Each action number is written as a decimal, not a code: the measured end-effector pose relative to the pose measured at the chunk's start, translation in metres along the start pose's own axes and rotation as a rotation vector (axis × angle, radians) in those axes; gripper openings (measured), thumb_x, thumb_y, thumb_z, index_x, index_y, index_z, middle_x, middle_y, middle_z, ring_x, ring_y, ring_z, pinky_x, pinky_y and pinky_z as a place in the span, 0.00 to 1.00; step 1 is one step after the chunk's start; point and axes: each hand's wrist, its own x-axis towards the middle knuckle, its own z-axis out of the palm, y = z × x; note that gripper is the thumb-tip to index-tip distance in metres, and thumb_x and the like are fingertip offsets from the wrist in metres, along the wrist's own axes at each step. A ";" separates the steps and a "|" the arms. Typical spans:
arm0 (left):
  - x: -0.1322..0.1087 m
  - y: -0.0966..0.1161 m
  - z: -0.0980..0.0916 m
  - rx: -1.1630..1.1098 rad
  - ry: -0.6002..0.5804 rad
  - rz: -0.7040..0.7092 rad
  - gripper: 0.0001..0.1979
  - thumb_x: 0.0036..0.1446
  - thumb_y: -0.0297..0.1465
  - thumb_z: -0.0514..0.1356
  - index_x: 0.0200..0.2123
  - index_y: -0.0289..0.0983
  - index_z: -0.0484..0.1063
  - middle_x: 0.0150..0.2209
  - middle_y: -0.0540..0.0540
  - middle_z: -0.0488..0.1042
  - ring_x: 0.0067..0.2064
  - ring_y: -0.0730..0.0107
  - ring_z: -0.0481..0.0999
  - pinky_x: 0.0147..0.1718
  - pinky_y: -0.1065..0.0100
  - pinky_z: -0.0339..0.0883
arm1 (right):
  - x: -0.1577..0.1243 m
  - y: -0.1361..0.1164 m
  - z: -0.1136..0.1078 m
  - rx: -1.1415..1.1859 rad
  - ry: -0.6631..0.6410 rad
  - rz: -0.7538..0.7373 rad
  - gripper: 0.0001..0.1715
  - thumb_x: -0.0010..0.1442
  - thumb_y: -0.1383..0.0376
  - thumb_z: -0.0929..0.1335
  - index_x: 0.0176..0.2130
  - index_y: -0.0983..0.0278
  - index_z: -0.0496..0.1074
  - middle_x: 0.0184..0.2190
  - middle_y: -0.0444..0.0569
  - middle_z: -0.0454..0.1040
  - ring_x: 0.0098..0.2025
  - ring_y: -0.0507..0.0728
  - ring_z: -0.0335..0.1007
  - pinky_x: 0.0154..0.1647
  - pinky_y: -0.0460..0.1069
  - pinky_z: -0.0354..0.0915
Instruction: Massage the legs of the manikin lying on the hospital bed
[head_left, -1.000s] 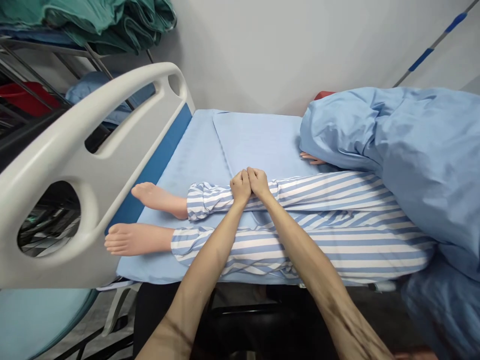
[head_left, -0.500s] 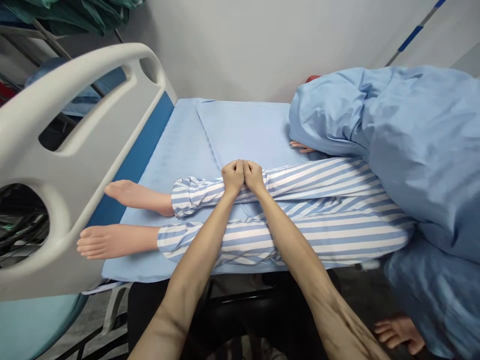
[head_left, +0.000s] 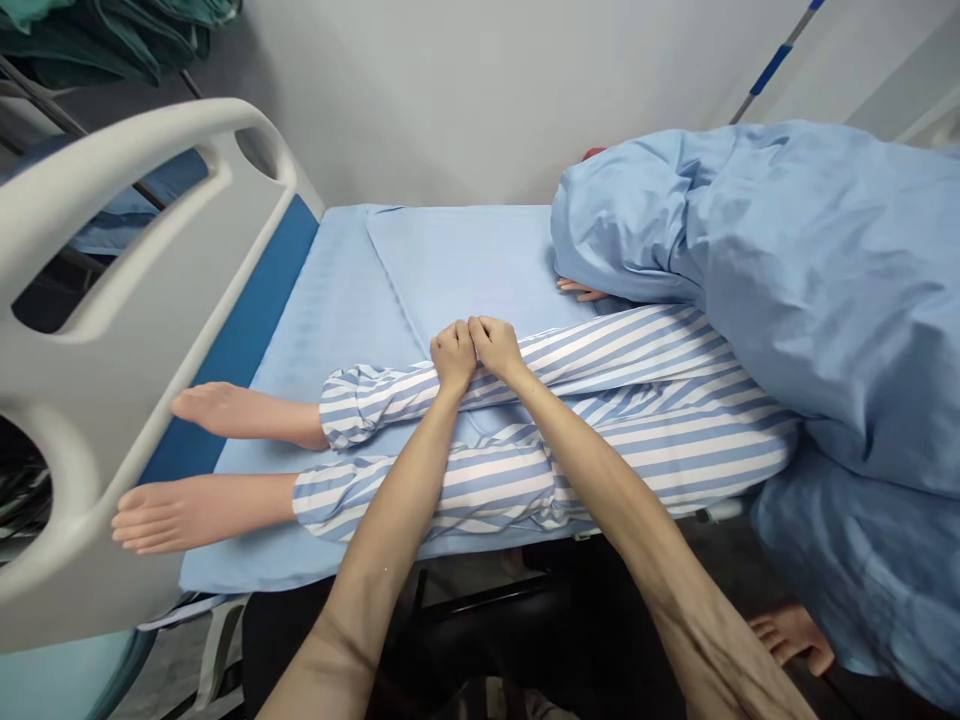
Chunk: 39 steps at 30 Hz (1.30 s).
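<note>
A manikin in blue-and-white striped trousers lies on a hospital bed, its bare feet (head_left: 196, 462) pointing left toward the footboard. My left hand (head_left: 452, 355) and my right hand (head_left: 494, 347) sit side by side, knuckles touching, both closed on the far striped trouser leg (head_left: 600, 350) near the knee. The near trouser leg (head_left: 637, 460) lies under my forearms. A light blue quilt (head_left: 787, 270) covers the manikin's upper body on the right. One manikin hand (head_left: 577, 291) pokes out beneath the quilt.
A grey-white plastic footboard (head_left: 127, 300) with cut-outs stands at the left. The light blue sheet (head_left: 450, 260) stretches to the grey wall behind. Green cloth (head_left: 97, 35) is piled on a rack at top left. Another manikin hand (head_left: 791, 635) hangs at lower right.
My view has drifted right and down, so the bed and footboard sit further left. Both hands stay clamped on the far trouser leg, and the near leg's cloth looks slightly bunched.
</note>
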 end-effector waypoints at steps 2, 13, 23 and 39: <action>-0.001 0.000 0.001 -0.003 -0.001 -0.001 0.21 0.60 0.33 0.48 0.15 0.38 0.53 0.15 0.51 0.56 0.22 0.73 0.56 0.27 0.68 0.46 | -0.001 0.005 -0.006 -0.066 -0.010 -0.032 0.24 0.64 0.57 0.58 0.19 0.64 0.58 0.17 0.42 0.58 0.23 0.49 0.51 0.29 0.45 0.48; 0.003 0.018 0.003 -0.206 0.068 -0.001 0.24 0.63 0.40 0.42 0.15 0.38 0.53 0.15 0.51 0.56 0.21 0.76 0.57 0.27 0.70 0.53 | -0.007 0.016 -0.005 -0.016 0.018 -0.002 0.26 0.64 0.55 0.56 0.19 0.63 0.55 0.17 0.41 0.56 0.23 0.49 0.50 0.27 0.46 0.46; -0.014 0.018 0.015 -0.093 0.046 0.009 0.22 0.60 0.35 0.48 0.14 0.36 0.51 0.14 0.53 0.52 0.20 0.78 0.50 0.24 0.68 0.44 | -0.001 0.018 -0.011 0.056 -0.031 0.019 0.23 0.64 0.57 0.55 0.22 0.63 0.59 0.19 0.43 0.62 0.25 0.50 0.55 0.27 0.45 0.52; -0.001 0.022 0.025 -0.309 0.062 -0.060 0.24 0.62 0.39 0.44 0.14 0.38 0.52 0.14 0.52 0.55 0.20 0.77 0.55 0.24 0.71 0.51 | 0.001 0.032 -0.030 0.040 0.143 0.017 0.27 0.64 0.52 0.55 0.20 0.63 0.53 0.16 0.40 0.53 0.22 0.48 0.49 0.27 0.45 0.49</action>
